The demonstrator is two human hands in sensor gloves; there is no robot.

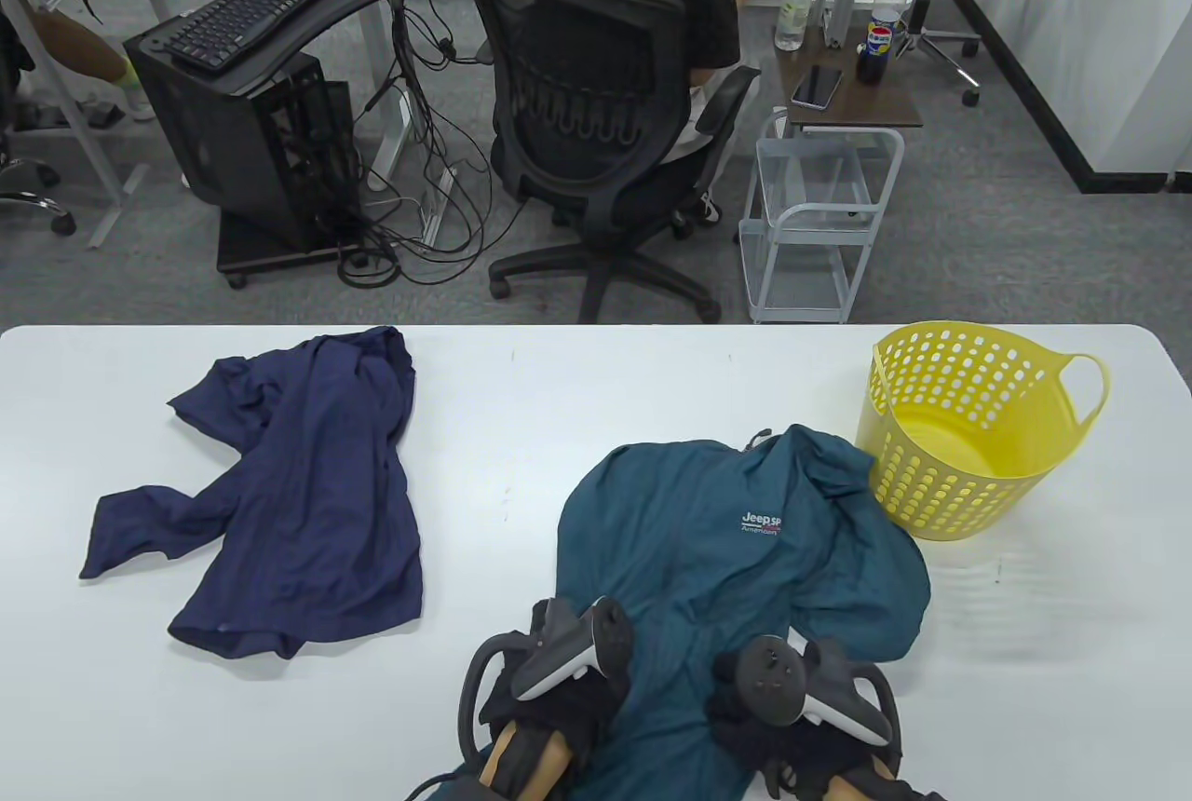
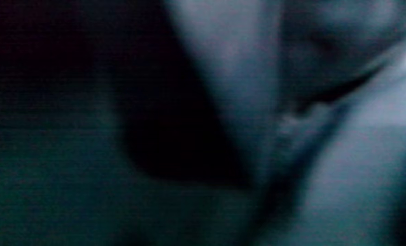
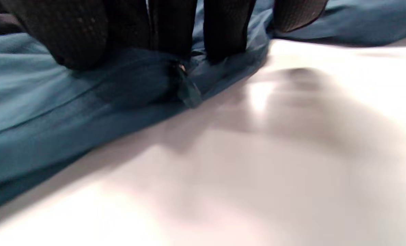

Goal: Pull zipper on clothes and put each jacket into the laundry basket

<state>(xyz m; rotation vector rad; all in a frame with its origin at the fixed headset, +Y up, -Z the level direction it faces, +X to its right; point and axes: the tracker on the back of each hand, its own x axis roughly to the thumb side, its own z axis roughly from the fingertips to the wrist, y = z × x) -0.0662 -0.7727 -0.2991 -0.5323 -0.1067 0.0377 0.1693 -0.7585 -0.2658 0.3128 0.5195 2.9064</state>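
At lower centre of the desk [image 1: 521,428], both hands grip the teal jacket [image 1: 726,540]'s hem. Right hand [image 3: 175,37] fingers seemingly pinch near the zipper [image 3: 185,85]; soft, slippery fabric, best held there

We count two jackets on the table: one teal jacket [image 1: 736,549] and one navy jacket [image 1: 289,503]. There's one yellow laundry basket [image 1: 968,428]. Two gloved hands show up, left hand [image 1: 559,680] and right hand [image 1: 801,699]. In the background we get two bottles [image 1: 880,23], one phone [image 1: 817,86], one keyboard [image 1: 250,11] and one small wire cart [image 1: 815,219].
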